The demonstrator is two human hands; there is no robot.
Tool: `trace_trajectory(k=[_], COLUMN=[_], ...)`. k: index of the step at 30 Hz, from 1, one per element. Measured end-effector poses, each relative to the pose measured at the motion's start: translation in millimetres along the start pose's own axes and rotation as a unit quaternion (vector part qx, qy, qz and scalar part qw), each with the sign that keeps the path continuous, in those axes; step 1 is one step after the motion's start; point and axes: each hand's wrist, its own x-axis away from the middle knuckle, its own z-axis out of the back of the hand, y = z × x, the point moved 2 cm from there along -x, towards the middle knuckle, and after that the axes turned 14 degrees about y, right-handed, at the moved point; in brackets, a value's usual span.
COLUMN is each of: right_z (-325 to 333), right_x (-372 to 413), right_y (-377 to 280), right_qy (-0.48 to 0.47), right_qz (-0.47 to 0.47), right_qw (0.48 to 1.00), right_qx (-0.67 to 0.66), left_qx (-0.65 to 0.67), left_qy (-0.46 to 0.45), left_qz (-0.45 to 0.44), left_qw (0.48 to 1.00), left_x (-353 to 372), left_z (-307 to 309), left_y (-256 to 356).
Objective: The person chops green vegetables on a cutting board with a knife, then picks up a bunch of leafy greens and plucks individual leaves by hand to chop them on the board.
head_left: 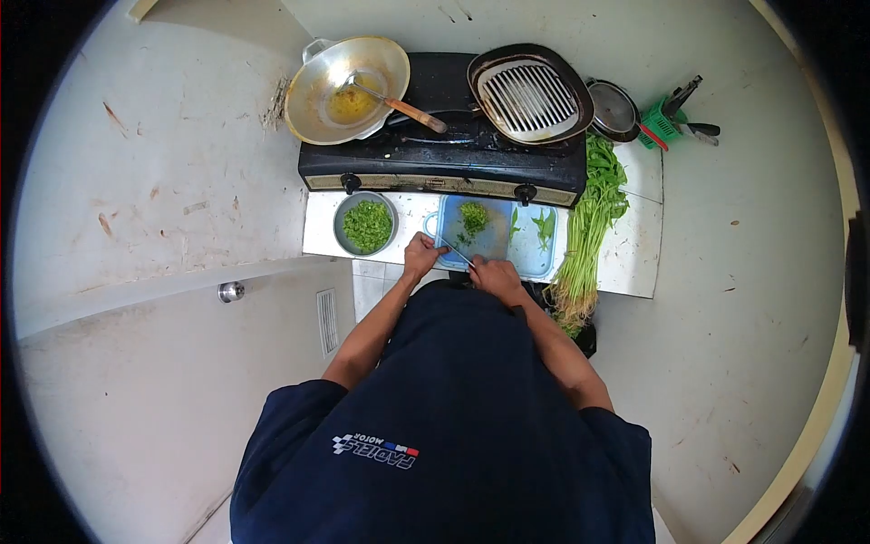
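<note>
A blue cutting board lies at the counter's front edge, with a pile of chopped greens on it and some loose leaves on its right part. My right hand is closed around the handle of a small knife, whose blade points up and left over the board's near edge. By the board's lower left corner, my left hand has its fingers drawn together near the blade tip; whatever they hold is too small to make out. A grey bowl of chopped greens stands left of the board.
Behind the board is a black stove bearing a wok with a wooden-handled spatula and a grill pan. Long-stemmed greens hang over the counter edge at right. Beyond them are a strainer and a green utensil basket.
</note>
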Motion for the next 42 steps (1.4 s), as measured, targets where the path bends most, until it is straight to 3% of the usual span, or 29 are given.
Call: trace_trajectory(k=[10,19,28,35,38,42], right_z=[-1.7,4.8,0.2,5.5,13.8,5.9], right_x=[5.1,2.3,-5.9,5.9,1.1,2.3], right_y=[3.0,-1.2,-5.2,3.5,-0.7,-3.3], right_qy=[-0.019,-0.047,-0.025,-0.01,-0.009,-0.024], right_qz=[-0.024,-0.032,-0.017,-0.063,-0.043,-0.009], right_qw=[0.999,0.998,1.0,0.998,0.999,1.0], right_qx=[0.01,0.003,0.007,0.011,0.004,0.003], left_qx=[0.028,0.017,0.062,0.074,0.027,0.033], left_qy=[0.016,-0.002,0.011,0.029,0.033,0.021], left_qz=[-0.039,-0.018,-0.067,-0.165,-0.204,-0.19], left_qw=[0.999,1.0,0.996,0.983,0.978,0.981], left_x=[3.0,2.6,0.8,12.6,14.0,17.0], left_z=[-2.2,-1.9,-7.8,1.4,4.3,5.9], left_y=[-3.9,-5.9,-17.6,-9.5,-8.9,-8.2])
